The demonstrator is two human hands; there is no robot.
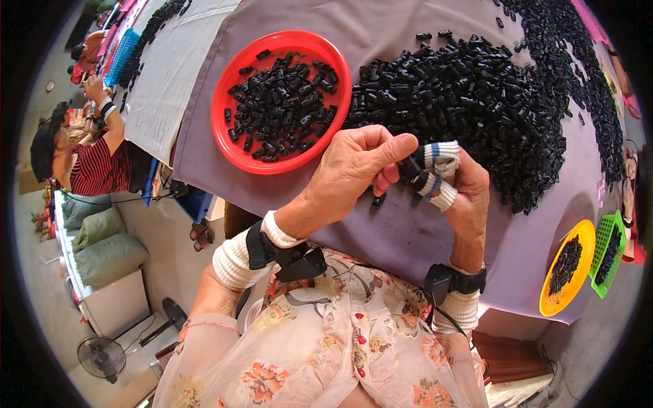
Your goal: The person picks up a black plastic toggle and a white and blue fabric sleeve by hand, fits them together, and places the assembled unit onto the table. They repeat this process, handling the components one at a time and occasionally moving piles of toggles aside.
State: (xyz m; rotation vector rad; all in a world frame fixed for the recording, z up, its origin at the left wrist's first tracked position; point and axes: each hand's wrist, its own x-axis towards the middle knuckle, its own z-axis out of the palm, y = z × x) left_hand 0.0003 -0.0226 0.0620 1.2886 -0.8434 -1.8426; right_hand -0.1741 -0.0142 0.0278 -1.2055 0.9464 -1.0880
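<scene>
A pile of small black bits sits in the red tray (279,167), but a far bigger heap (462,102) lies loose on the bench (517,258), so a lot looks left to do. One black piece (411,168) is up between the two hands, above the bench. The right hand (469,197) has its grip pinching that piece with wrapped fingertips. The left hand (357,163) is curled close beside it; nobody can tell if its grip pinches too.

Bright, diffuse light; white glints on the black plastic pieces (462,102) at two o'clock, a soft shadow on the desk (578,206) at three. Fisheye curvature bends outer edges within a black rim.
</scene>
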